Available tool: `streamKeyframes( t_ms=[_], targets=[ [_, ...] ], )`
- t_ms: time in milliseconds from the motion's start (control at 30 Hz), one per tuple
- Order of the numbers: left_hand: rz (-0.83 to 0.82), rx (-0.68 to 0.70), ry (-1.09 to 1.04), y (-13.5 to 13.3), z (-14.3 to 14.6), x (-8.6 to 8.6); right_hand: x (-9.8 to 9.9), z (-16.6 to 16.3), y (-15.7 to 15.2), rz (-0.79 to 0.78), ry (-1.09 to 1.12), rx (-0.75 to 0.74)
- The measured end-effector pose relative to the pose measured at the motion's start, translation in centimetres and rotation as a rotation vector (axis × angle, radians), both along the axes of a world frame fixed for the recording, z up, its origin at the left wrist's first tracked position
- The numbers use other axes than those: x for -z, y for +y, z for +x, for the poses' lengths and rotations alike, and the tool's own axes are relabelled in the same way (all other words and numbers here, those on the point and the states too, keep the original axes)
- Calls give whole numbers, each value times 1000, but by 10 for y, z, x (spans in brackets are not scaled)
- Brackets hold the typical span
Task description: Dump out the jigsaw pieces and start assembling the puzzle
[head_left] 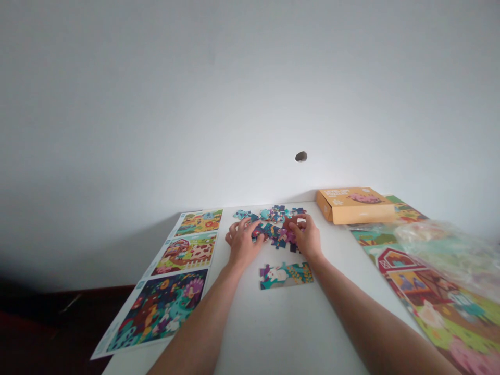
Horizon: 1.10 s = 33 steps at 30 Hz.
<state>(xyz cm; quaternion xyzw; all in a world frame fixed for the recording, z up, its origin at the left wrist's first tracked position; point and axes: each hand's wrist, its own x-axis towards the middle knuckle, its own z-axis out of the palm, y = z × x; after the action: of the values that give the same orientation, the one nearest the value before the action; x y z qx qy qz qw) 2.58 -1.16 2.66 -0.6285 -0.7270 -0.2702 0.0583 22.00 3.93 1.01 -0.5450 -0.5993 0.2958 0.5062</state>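
Observation:
Both my hands rest on a heap of loose jigsaw pieces (273,221) in the middle of the white table (273,323). My left hand (241,240) lies with fingers spread over the pile's left side. My right hand (307,235) has its fingers curled on pieces at the pile's right side; what it pinches is too small to name. Just in front of the hands lies a short joined strip of puzzle (286,275) showing a white rabbit.
A reference sheet (172,276) with three colourful pictures lies at the left. An orange puzzle box (355,205) stands at the back right. A finished farm puzzle (433,297) and a crumpled clear plastic bag (449,245) fill the right side. A white wall rises behind.

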Motion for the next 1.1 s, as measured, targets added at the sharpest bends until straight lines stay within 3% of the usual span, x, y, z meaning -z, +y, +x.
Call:
streamKeyframes(
  t_ms=[100,167,300,367,433,567,633,733,900,1100],
  targets=[
    [-35,132,73,-2,4,3,-2,0,-1,16,55,5],
    [-81,149,83,-2,4,4,-4,2,-1,2,24,87],
    [-127,98,55,-1,1,7,-7,6,0,-75,-257,292],
    [-119,90,53,0,0,8,-8,5,-2,-65,-414,315],
    [-110,82,54,1,-2,10,-8,2,-6,0,-539,234],
    [-105,35,39,4,-5,13,-10,-3,-14,114,-729,-138],
    [-117,1,31,5,-5,12,-12,-4,-16,127,-779,-229],
    [-134,-2,46,3,-3,8,-14,-4,-17,126,-796,-221],
    [-155,166,114,-4,6,0,-17,-4,-17,134,-792,-240],
    [-129,35,72,-1,4,5,-15,-3,-17,137,-801,-271]
  ],
)
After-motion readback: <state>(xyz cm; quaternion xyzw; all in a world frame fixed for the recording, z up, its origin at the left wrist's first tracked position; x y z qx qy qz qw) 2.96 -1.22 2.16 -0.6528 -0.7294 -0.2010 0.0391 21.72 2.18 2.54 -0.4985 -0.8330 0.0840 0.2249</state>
